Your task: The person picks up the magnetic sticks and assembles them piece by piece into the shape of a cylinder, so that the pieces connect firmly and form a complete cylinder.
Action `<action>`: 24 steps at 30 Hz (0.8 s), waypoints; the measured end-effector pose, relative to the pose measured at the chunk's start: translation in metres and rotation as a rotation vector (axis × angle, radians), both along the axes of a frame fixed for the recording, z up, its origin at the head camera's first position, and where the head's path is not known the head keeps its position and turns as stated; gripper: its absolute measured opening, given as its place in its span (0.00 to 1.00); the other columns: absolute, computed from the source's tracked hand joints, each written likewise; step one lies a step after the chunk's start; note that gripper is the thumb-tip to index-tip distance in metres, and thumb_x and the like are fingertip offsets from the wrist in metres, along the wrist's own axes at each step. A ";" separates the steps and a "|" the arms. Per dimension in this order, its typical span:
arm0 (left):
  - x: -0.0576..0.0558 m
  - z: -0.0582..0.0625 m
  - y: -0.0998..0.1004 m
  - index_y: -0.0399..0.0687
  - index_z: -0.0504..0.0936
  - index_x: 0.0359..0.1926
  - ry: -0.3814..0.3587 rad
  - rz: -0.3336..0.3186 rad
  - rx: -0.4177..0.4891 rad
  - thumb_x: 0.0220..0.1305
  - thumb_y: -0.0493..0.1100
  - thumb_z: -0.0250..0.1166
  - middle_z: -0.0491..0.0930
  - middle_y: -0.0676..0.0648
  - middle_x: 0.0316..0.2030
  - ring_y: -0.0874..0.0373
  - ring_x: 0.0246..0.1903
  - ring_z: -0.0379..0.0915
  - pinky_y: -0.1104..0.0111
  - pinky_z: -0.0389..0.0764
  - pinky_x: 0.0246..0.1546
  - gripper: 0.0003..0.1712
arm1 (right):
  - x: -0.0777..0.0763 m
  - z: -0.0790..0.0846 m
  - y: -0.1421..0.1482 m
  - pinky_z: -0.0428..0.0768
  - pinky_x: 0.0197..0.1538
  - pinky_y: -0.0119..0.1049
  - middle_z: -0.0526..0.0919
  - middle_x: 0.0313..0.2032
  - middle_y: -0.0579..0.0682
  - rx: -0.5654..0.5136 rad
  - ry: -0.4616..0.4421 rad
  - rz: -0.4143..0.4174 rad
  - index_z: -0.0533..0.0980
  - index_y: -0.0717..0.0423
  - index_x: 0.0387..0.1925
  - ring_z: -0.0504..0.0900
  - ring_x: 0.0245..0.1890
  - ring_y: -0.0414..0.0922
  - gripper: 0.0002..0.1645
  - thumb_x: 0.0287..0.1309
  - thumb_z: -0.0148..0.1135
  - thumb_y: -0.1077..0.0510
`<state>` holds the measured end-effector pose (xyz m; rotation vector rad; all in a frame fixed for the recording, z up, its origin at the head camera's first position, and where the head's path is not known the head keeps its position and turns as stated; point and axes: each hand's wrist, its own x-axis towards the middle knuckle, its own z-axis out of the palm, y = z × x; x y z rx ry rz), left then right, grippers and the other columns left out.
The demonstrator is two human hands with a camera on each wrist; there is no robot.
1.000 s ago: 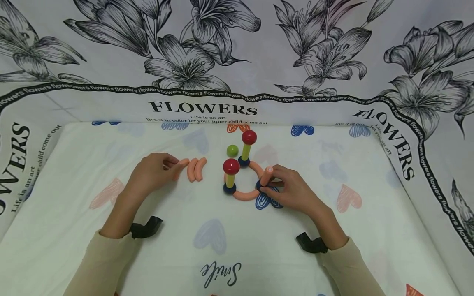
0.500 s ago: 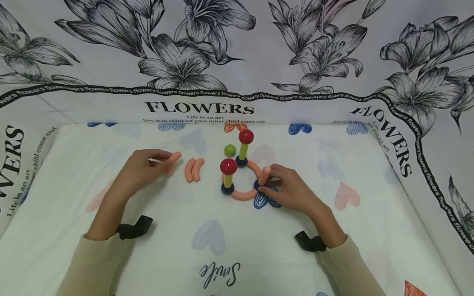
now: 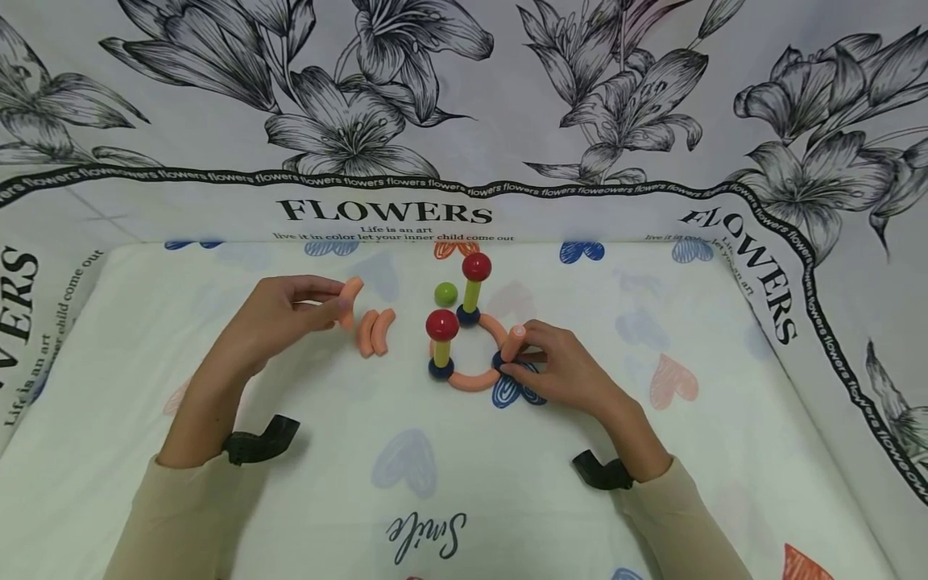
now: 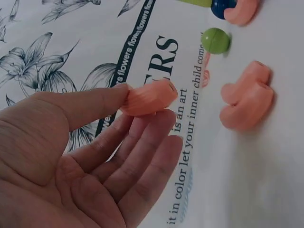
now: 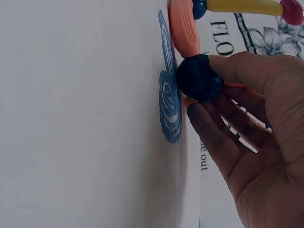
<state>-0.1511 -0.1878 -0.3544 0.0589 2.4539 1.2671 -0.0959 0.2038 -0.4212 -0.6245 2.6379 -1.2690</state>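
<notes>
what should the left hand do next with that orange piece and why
Probably bring the curved orange piece in the left hand toward the dark blue ball: the piece is held aloft, away from the ring, while the right hand grips that ball, seemingly steadying it.

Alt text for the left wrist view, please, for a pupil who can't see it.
A left hand pinches an orange piece in front of flower-printed cloth. Two more orange pieces lie side by side at right on a white surface, near a green ball.
</notes>
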 end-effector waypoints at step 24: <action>-0.020 0.025 0.068 0.54 0.83 0.67 0.099 -0.088 0.161 0.71 0.64 0.67 0.88 0.43 0.54 0.48 0.46 0.90 0.63 0.89 0.51 0.32 | -0.001 -0.002 0.001 0.89 0.54 0.37 0.85 0.46 0.50 -0.010 0.014 0.020 0.83 0.52 0.43 0.89 0.50 0.45 0.12 0.61 0.76 0.64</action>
